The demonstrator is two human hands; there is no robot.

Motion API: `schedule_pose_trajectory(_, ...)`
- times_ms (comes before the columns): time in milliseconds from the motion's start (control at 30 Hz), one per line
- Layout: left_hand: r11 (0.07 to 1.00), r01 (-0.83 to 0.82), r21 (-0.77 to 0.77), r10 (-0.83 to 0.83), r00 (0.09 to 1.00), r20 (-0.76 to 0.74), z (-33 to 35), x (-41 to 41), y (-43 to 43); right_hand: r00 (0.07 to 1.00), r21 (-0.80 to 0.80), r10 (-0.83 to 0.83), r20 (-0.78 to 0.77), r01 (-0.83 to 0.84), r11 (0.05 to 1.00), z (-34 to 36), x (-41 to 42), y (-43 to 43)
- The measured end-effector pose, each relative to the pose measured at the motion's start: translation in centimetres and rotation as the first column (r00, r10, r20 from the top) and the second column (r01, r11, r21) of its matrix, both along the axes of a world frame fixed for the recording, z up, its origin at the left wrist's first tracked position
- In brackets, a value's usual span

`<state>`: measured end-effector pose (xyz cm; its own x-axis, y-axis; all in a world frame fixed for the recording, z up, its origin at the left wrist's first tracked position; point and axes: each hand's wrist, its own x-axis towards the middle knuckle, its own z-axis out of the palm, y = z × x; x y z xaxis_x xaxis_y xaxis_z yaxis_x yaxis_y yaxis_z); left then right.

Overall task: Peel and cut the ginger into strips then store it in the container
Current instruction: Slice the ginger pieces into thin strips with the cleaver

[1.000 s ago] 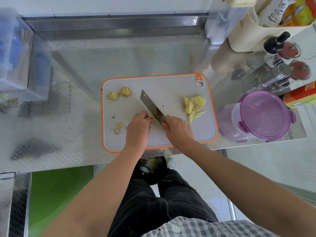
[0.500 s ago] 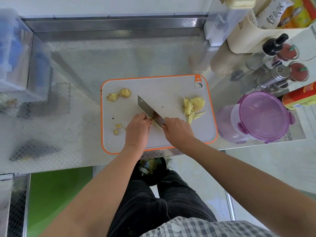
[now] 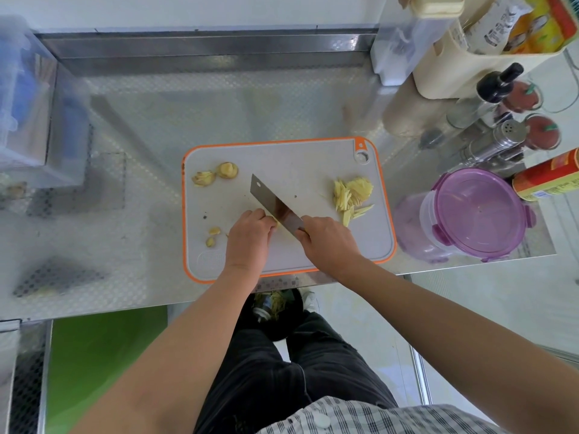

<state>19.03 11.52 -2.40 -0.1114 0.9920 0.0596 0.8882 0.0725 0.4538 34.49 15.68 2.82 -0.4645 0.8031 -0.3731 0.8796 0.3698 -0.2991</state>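
slicing step at the cutting board (image 3: 313, 161): left hand (image 3: 249, 236) curls onto the ginger piece (image 3: 275, 221), right hand (image 3: 327, 242) grips the knife (image 3: 274, 205); the next cut likely needs tucked fingertips.

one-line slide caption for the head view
Right hand slices ginger with a cleaver, left hand steadying it on an orange-rimmed board, cut strips piled alongside.

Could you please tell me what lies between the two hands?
The knife, gripped by the right hand, its blade against the ginger under the left hand; head view.
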Motion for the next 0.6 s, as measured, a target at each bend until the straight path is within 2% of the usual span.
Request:
schedule_pose_trajectory(200,1.0,0.005,-0.009,-0.005,1.0,0.01,-0.3,0.1,0.0,0.998,0.015,-0.002,0.057,0.001,1.0,-0.8,-1.1,-0.4)
schedule_pose_trajectory(400,1.0,0.026,0.008,-0.026,0.999,0.02,-0.4,-0.3,-0.5,0.995,-0.017,-0.083,-0.058,0.082,0.996,-0.8,-0.2,-0.3)
schedule_pose_trajectory(600,1.0,0.023,0.006,-0.023,0.999,0.04,-0.3,-0.3,-0.6,1.0,-0.008,-0.004,-0.009,0.004,1.0,-0.1,0.3,-0.3)
